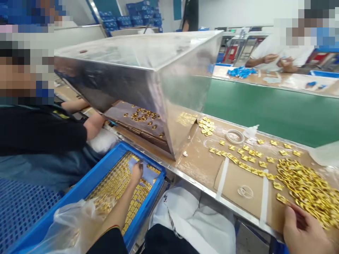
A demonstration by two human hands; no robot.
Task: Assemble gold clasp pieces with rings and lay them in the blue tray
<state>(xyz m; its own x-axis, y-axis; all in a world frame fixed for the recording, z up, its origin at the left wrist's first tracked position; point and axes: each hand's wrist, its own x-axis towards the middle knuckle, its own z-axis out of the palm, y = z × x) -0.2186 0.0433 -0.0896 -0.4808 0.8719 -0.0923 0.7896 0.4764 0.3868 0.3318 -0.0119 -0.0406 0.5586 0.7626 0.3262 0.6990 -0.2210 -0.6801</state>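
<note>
Gold pieces lie in two places here: packed in tight rows inside the blue tray (91, 183) at lower left, and heaped in a loose pile (308, 187) on the cardboard-covered surface (201, 160) at right, with a thin scatter of single pieces (251, 155) between the pile and a roll of tape (235, 136). The left hand (137, 173) reaches down into the tray with its fingers curled onto a pale sheet (149, 171) lying over the rows; whether it pinches the sheet or a piece beneath it I cannot tell. The right hand (304, 231) rests partly open at the near edge of the surface, fingertips touching the pile's fringe, gripping nothing that shows. The likeliest trouble, as I judge it, is at that edge: pieces lie close to the lip, and a careless sweep could push some off onto the white cloth (201, 220) below. In the tray, a dragging forearm or the clear plastic bag (76, 218) slumped over its near corner could knock the neat rows askew. Much is hidden: the bag veils the rows beneath it, the big metal hood (137, 77) covers part of the surface and a further batch of pieces (143, 115), and the right hand is cut off by the frame's corner.
</note>
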